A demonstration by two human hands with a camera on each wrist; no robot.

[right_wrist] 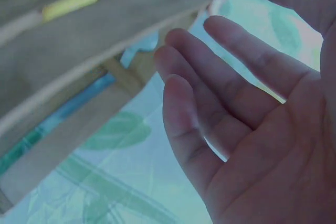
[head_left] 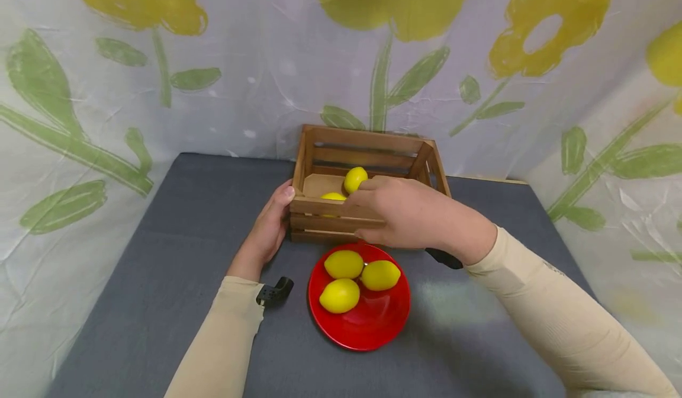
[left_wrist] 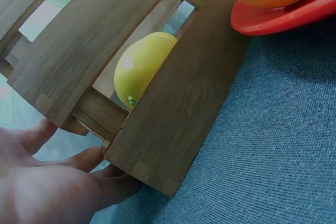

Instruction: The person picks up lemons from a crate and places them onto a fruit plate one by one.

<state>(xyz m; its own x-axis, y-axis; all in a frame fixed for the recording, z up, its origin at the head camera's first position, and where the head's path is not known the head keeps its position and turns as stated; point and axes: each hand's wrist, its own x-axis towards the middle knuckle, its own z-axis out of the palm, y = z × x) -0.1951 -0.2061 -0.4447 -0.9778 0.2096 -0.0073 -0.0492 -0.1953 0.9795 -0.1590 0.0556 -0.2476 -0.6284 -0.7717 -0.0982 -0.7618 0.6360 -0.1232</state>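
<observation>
A slatted wooden crate (head_left: 325, 222) stands at the back of the table, with two yellow lemons (head_left: 355, 180) visible inside. My left hand (head_left: 270, 223) rests against the crate's left end, its fingertips touching the corner; the left wrist view shows a lemon (left_wrist: 143, 66) through the gap between slats. Over the crate's front side hovers my right hand (head_left: 402, 211), palm empty in the right wrist view, with loosely bent fingers (right_wrist: 181, 114). Just in front of the crate, a red plate (head_left: 367, 330) carries three lemons (head_left: 340, 295). The right hand hides part of the crate's interior.
A dark grey cloth (head_left: 181, 291) covers the table. Directly behind the crate hangs a pale curtain (head_left: 256, 78) printed with yellow flowers and green leaves, which continues along both sides. A black wrist-camera mount (head_left: 274, 292) juts from the left wrist near the plate.
</observation>
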